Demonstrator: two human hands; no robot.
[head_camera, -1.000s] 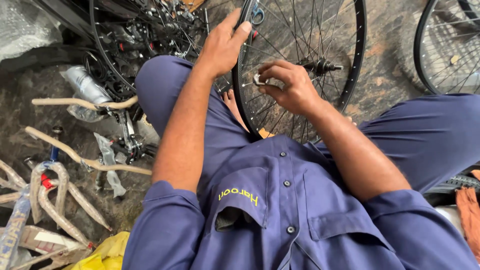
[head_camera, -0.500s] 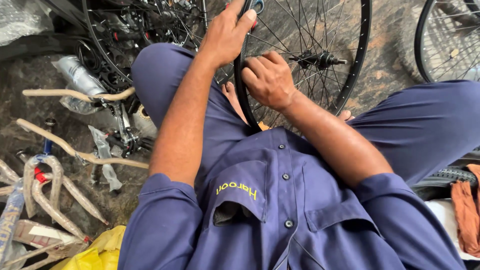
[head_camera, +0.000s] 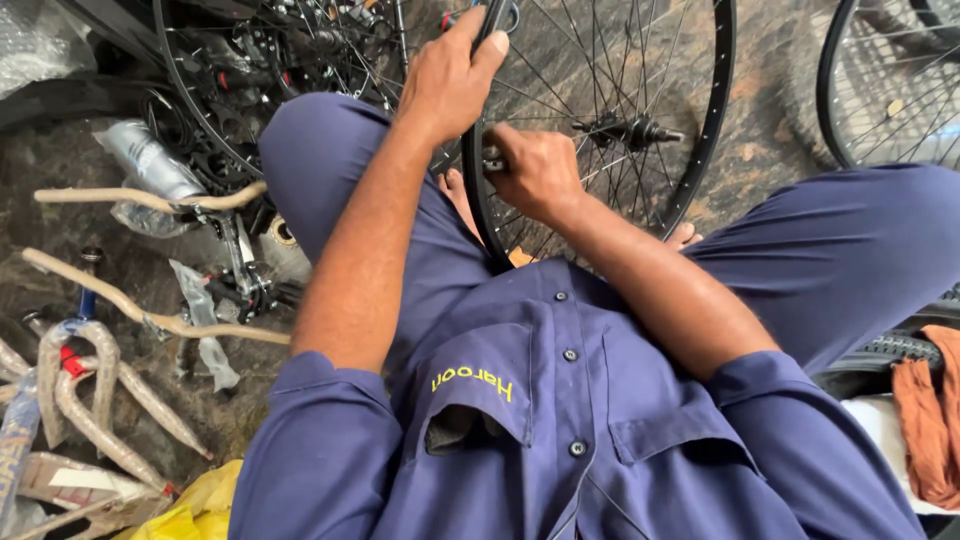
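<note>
I see my left hand (head_camera: 450, 80) with fingers wrapped round the black wheel rim (head_camera: 475, 190) just above my lap to steady it upright, while my right hand (head_camera: 535, 170) just below pinches a small metal tool (head_camera: 492, 160) closed against the spokes (head_camera: 590, 80).

Head view, steeply down, close.

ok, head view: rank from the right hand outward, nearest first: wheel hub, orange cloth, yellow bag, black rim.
From the right hand:
1. black rim, under the fingers, touching.
2. wheel hub, just to its right among the spokes.
3. orange cloth, far lower right edge.
4. yellow bag, bottom left corner; close to the cloth, order uncertain.
</note>
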